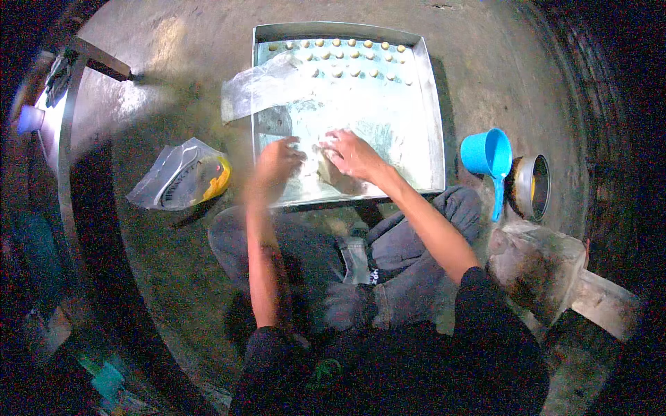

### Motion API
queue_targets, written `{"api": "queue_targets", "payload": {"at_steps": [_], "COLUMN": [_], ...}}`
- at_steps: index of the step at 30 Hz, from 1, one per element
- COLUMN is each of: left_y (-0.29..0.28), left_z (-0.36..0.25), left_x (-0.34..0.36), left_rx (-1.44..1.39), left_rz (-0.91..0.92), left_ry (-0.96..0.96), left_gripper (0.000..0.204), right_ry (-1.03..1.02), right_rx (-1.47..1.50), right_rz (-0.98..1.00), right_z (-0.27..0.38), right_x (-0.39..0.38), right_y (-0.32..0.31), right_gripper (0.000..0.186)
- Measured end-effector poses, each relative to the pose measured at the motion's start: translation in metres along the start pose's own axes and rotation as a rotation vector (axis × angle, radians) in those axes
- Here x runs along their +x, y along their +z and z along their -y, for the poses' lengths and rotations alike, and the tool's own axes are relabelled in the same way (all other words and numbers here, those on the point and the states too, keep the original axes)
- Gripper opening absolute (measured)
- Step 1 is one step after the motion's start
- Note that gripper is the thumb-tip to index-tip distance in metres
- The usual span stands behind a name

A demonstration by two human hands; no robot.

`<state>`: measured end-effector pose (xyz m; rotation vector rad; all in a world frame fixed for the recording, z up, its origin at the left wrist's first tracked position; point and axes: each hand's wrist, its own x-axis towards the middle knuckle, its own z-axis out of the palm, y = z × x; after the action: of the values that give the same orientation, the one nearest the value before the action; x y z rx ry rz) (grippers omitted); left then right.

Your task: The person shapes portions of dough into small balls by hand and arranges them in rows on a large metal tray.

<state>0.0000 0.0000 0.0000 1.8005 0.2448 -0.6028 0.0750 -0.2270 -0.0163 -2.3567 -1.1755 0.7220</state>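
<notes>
While sitting with knees spread before a shallow metal tray (411, 128), reaching down into its near half with both hands. Leftmost on the floor (159, 249), near the tray: a clear plastic bag (156, 182) with something yellow inside at its right end. Next, draped across the tray's left rim, partly inside and partly out: a crumpled plastic sheet (260, 89).

Below that, at the left of the near half: the left hand (279, 161), blurred, with fingers bent inward toward the right; impossible to tell whether empty or holding something. In the gap between both hands, on the tray: a pale lump (322, 168), closer to the right hand than to the left and partly hidden. Farther up, well apart from either hand: small pale balls (336, 72) in three rows along the far side.

Just right of the lump: the right hand (350, 156), with fingers bent and pointing left, whitish at the tips, seemingly touching the lump; hard to tell whether gripping it or only resting against it.

Beyond the right rim, on the floor: a blue dipper (479, 154) with its handle toward the near side, then, just beside it, a round metal pot (542, 182) with something yellow inside. Nearer, below these: a clear bulging bag (534, 260), then a pale box (605, 299) at far right.
</notes>
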Motion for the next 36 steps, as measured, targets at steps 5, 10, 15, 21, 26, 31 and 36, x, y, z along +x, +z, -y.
{"api": "queue_targets", "payload": {"at_steps": [5, 10, 15, 21, 26, 31, 36], "left_y": [0.015, 0.008, 0.013, 0.004, 0.008, 0.032, 0.084], "left_z": [-0.002, -0.007, -0.01, -0.022, -0.017, -0.027, -0.028], "left_x": [0.0, -0.007, -0.011, -0.019, -0.013, -0.003, 0.009], "left_rx": [0.051, 0.303, 0.454, 0.437, 0.316, 0.321, 0.459], "left_rz": [-0.256, -0.274, -0.287, -0.193, -0.212, -0.174, -0.266], "left_ry": [-0.02, 0.123, 0.091, -0.011, 0.168, 0.252, 0.499], "left_gripper": [0.046, 0.051, 0.048, 0.041, 0.042, 0.054, 0.069], "right_ry": [-0.052, 0.023, -0.011, -0.208, -0.172, 0.357, 0.38], "right_rx": [-0.264, -0.192, -0.169, -0.138, -0.057, 0.692, 0.916], "right_rz": [-0.149, -0.165, -0.015, 0.191, -0.215, -0.39, -0.512], "right_z": [0.015, 0.022, 0.038, 0.039, 0.04, 0.023, -0.011], "right_x": [-0.044, -0.027, -0.018, -0.009, -0.021, -0.03, -0.038], "right_y": [0.005, 0.008, 0.01, -0.014, -0.006, 0.001, 0.008], "right_gripper": [0.063, 0.056, 0.021, 0.013, 0.028, 0.047, 0.055]}}
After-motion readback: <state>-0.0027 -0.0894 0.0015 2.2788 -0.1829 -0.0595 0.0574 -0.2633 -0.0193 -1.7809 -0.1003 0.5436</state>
